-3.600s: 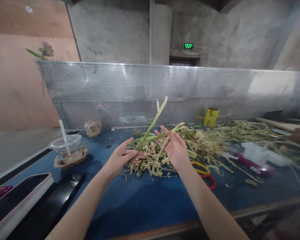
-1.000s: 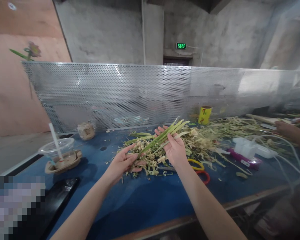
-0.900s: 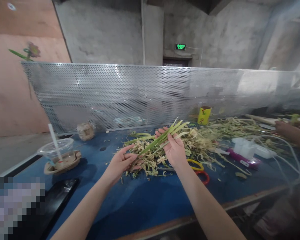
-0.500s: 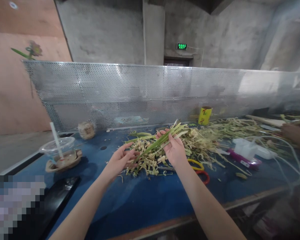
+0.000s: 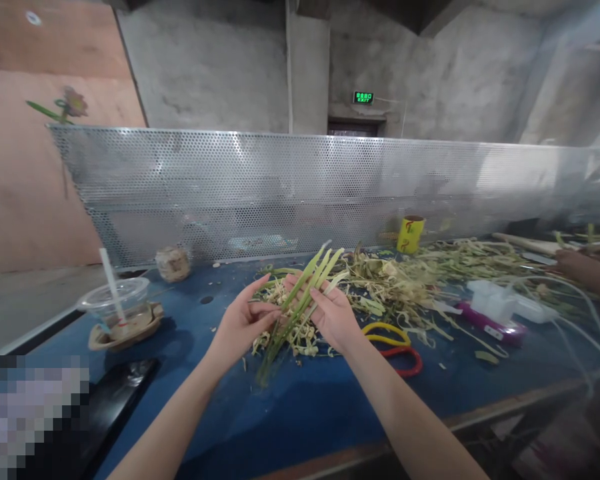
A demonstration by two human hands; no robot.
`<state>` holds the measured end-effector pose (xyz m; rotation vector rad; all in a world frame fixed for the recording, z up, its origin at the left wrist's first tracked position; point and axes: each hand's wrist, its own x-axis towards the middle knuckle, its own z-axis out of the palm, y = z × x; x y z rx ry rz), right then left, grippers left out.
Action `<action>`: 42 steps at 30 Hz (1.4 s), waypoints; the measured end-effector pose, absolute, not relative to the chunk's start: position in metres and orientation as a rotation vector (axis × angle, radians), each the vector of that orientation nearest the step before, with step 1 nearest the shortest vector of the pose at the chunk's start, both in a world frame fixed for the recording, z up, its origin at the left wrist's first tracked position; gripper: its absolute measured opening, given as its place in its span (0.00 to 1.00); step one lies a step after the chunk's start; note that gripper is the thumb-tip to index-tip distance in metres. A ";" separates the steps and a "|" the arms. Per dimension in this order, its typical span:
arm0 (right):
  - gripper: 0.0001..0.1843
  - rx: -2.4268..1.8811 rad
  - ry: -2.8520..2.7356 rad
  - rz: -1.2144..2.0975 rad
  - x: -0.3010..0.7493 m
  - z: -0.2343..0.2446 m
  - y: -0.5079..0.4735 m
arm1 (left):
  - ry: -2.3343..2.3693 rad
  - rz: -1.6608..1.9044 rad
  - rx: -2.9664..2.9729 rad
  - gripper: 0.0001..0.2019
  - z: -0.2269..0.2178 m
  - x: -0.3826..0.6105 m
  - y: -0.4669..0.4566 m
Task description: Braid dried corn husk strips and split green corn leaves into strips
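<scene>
A small bunch of long, flat green stalks lies slantwise across my right hand. The right thumb presses the bunch against the fingers, and the pale upper tips fan out above. My left hand is at the bunch's left side, thumb and fingers pinched together on the stalks, with the index finger raised. The thin lower ends hang down between my hands, slightly blurred. Under and behind them spreads a heap of dry, cut plant scraps. Scissors with one yellow and one red handle loop lie beside my right wrist.
On the left of the blue table stand a lidded plastic cup with a straw and a black flat object. A yellow roll, a purple-based device with cables, a perforated metal screen and another person's hand also show.
The bunch has turned steeper and come nearer, its tips now more fanned out. My left hand has closed in on the stalks. My right hand has shifted slightly left and down.
</scene>
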<state>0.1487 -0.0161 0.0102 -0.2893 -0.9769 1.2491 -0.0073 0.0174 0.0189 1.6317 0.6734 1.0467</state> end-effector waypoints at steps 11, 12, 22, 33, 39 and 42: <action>0.13 -0.364 -0.828 1.184 0.144 0.005 -0.008 | 0.599 0.943 1.615 0.41 0.012 0.001 0.015; 0.14 -0.377 -0.815 1.186 0.144 0.004 -0.008 | 0.597 0.939 1.627 0.40 0.011 0.001 0.015; 0.15 -0.417 -0.762 1.192 0.137 0.001 -0.005 | 0.673 0.900 1.721 0.40 0.007 0.003 0.018; 0.17 -0.447 -0.814 1.231 0.138 -0.002 -0.004 | 0.802 1.024 1.828 0.35 0.009 0.003 0.015; 0.14 -0.566 -0.826 1.289 0.141 -0.005 -0.004 | 0.866 0.977 1.927 0.34 0.004 0.000 0.020; 0.09 -0.637 -0.802 1.332 0.142 -0.002 -0.005 | 0.843 0.945 1.942 0.33 0.003 -0.002 0.022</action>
